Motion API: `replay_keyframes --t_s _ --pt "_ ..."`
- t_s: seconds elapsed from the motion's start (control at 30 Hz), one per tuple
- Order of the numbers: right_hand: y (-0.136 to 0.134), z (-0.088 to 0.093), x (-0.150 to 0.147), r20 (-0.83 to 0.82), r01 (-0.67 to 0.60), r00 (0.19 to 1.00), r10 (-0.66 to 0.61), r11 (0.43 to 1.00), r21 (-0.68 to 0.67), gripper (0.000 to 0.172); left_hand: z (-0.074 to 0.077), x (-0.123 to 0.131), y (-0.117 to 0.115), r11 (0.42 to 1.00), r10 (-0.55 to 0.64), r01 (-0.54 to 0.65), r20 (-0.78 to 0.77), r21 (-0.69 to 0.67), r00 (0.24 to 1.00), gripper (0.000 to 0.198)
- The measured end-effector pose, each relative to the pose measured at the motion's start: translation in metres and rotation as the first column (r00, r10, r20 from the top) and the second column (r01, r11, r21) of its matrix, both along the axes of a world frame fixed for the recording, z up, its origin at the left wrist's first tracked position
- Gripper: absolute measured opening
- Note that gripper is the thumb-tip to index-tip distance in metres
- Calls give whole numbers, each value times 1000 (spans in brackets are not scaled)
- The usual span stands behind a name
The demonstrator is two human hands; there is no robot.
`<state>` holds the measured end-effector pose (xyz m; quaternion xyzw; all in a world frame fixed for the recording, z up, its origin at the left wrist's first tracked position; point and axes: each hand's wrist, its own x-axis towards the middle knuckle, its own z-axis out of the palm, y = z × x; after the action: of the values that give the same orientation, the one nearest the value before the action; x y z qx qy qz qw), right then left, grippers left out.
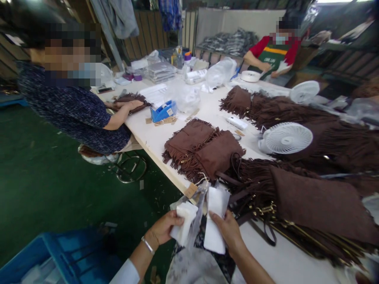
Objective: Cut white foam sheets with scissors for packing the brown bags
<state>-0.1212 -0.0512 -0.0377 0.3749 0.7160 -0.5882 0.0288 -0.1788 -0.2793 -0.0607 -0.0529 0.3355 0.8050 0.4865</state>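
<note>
Over the table's near edge, my left hand (166, 228) pinches a folded white sheet (187, 216) between thumb and fingers. My right hand (228, 232) grips a flat, oblong white sheet (217, 205), thumb on top. Crumpled clear plastic (199, 211) hangs between the two hands. A brown card tag (191, 190) on a white string lies just beyond them. Beyond the tag are brown fringed bags (220, 154) on the white table (154, 140). A pile of similar bags (319, 201) with straps and gold zips lies to the right of my right hand.
A white fan (287, 138) stands among the bags. Further back are a blue tape dispenser (164, 111) and plastic bags (220, 73). One person (65, 102) sits at the left with hands on a fringed bag; another (274, 55) is across the table. A blue crate (53, 252) stands lower left.
</note>
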Motion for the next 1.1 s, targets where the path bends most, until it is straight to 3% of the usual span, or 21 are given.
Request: replay_keyframes --t_s 0.27,0.47,0.7,0.83,1.1 --pt "-9 4 -3 38 -28 999 21 983 182 42 19 3 12 1000 -19 19 5 -24 1000 37" --pt "-11 5 1 3 -14 1000 14 984 176 45 24 7 16 999 -1 1 -6 -36 1000 35" --pt "-10 3 2 -66 58 996 -54 996 71 49 28 8 19 999 -16 15 -12 -41 1000 34" --pt "-10 6 2 -86 75 993 -80 995 -67 48 30 8 18 999 -10 11 3 -53 1000 37" --pt "-6 14 2 -94 87 988 -120 950 -300 46 27 7 18 992 -34 41 57 -123 998 35"
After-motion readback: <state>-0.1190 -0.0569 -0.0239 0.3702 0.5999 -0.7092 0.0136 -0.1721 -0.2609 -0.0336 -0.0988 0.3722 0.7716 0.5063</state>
